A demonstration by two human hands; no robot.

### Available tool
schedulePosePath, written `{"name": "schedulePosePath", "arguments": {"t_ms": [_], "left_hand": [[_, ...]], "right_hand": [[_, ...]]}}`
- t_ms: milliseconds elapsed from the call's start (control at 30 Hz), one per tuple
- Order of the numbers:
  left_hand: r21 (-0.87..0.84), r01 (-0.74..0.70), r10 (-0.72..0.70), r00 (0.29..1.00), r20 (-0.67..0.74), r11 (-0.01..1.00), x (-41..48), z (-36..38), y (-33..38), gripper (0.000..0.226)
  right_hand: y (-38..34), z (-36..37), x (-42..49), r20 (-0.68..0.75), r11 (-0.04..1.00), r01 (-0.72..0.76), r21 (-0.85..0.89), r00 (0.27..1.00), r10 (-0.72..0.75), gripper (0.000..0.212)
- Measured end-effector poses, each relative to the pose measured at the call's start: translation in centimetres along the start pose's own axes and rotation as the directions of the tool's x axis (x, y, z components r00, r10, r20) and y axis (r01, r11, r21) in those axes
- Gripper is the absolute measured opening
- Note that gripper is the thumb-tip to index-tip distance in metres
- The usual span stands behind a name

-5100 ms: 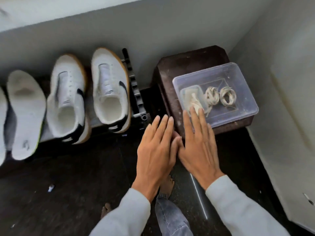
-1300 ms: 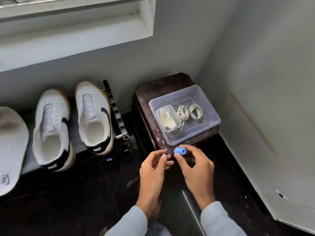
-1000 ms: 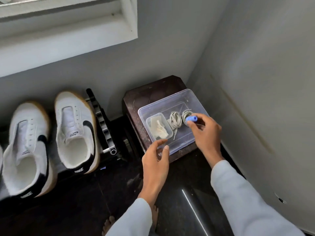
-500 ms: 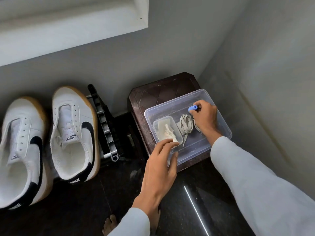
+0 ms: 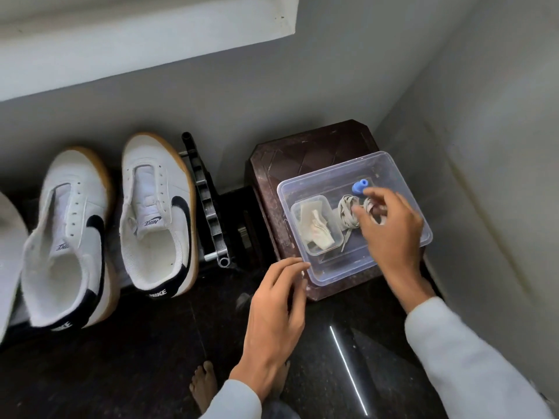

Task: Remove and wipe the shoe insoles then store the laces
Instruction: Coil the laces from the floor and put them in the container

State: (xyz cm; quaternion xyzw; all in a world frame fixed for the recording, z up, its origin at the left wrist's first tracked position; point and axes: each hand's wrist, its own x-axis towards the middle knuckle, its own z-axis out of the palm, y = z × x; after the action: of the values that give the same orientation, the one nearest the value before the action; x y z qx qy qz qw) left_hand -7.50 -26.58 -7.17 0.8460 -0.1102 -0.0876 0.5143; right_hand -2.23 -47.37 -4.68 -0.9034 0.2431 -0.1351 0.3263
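The fingers [image 5: 370, 192] of a person's right hand [image 5: 393, 237] spread loosely, gripping nothing, over 2 coiled white laces [image 5: 348, 210] lying in a clear plastic box [image 5: 341, 269]. A small blue cap [image 5: 360, 187] sits in the box just beyond the fingertips, toward its far wall. To the left of the laces, in the same box, a smaller clear container [image 5: 298, 210] holds a crumpled pale cloth [image 5: 316, 229]. The left hand [image 5: 276, 309] hovers at the box's near left corner, its fingers lightly curled and empty; whether they touch the rim cannot be told. The box rests on a dark brown stool [image 5: 311, 149]. Further left, 2 unlaced white sneakers [image 5: 157, 213] with black trim stand side by side on a low black rack [image 5: 208, 204], toes to the far wall, and a white insole [image 5: 7, 252] shows at the left edge.
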Motion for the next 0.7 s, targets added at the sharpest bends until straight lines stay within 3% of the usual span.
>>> {"name": "schedulePosePath", "arguments": {"t_ms": [133, 267, 400, 533, 700], "left_hand": [[0.054, 0.096, -0.092, 0.993, -0.070, 0.994, -3.6, -2.6, -3.2, 0.029], [0.138, 0.212, -0.196, 0.973, -0.125, 0.967, -8.2, -5.4, -8.6, 0.029], [0.276, 0.321, -0.312, 0.947, -0.076, 0.906, -13.0, -7.6, -13.9, 0.029], [0.382, 0.384, -0.409, 0.913, -0.019, 0.840, -17.6, -9.3, -18.5, 0.038], [0.496, 0.275, -0.333, 0.942, 0.030, 0.824, -21.3, -10.4, -23.9, 0.042]], "right_hand": [[-3.3, -1.1, -10.2, 0.108, 0.986, 0.071, 0.149, 0.990, -0.087, 0.021], [-3.7, 2.1, -18.4, 0.231, 0.968, -0.048, 0.248, 0.973, -0.011, 0.023], [-1.2, 8.5, -23.9, 0.480, 0.988, -0.084, 0.127, 0.877, 0.013, 0.030], [1.0, 15.2, -27.5, 0.690, 0.994, 0.052, -0.092, 0.724, 0.026, 0.042], [2.3, 23.1, -29.6, 0.795, 0.959, 0.179, -0.221, 0.603, 0.071, 0.047]]}}
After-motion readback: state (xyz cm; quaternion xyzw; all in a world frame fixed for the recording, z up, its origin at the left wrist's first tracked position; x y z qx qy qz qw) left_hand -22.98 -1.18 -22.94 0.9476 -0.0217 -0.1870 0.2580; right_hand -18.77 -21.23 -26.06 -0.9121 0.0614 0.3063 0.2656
